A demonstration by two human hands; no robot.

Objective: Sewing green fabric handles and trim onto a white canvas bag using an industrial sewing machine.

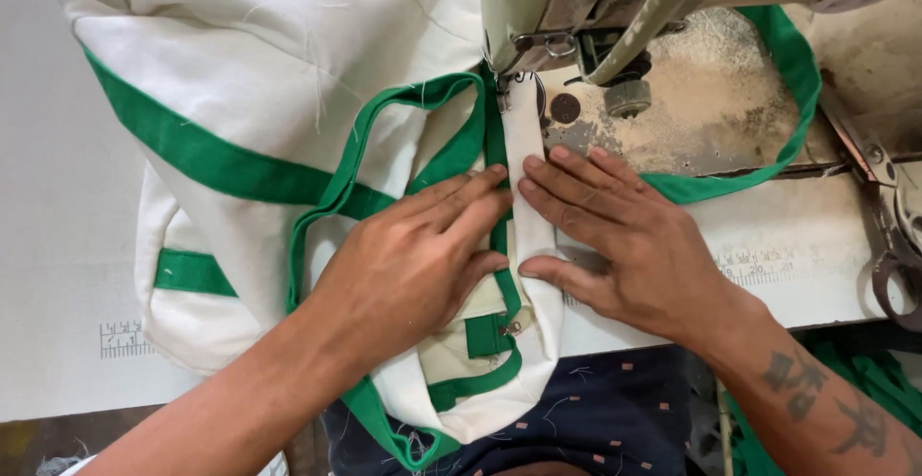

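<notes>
Both hands, the left hand point(413, 260) and right hand point(624, 236), press flat with fingers spread on the white-and-green cloth bag point(279, 82), pinning its seam toward the sewing machine point(576, 5) at the worktop's point(58, 245) far edge.

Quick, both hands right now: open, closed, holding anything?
Left hand: open, flat on the white and green bag.
Right hand: open, pressing the bag's white strip flat.

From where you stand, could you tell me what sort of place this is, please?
Most likely a sewing workshop: an industrial sewing machine on a dusty work table, and both hands pressing a white fabric bag with green trim under its needle.
</notes>
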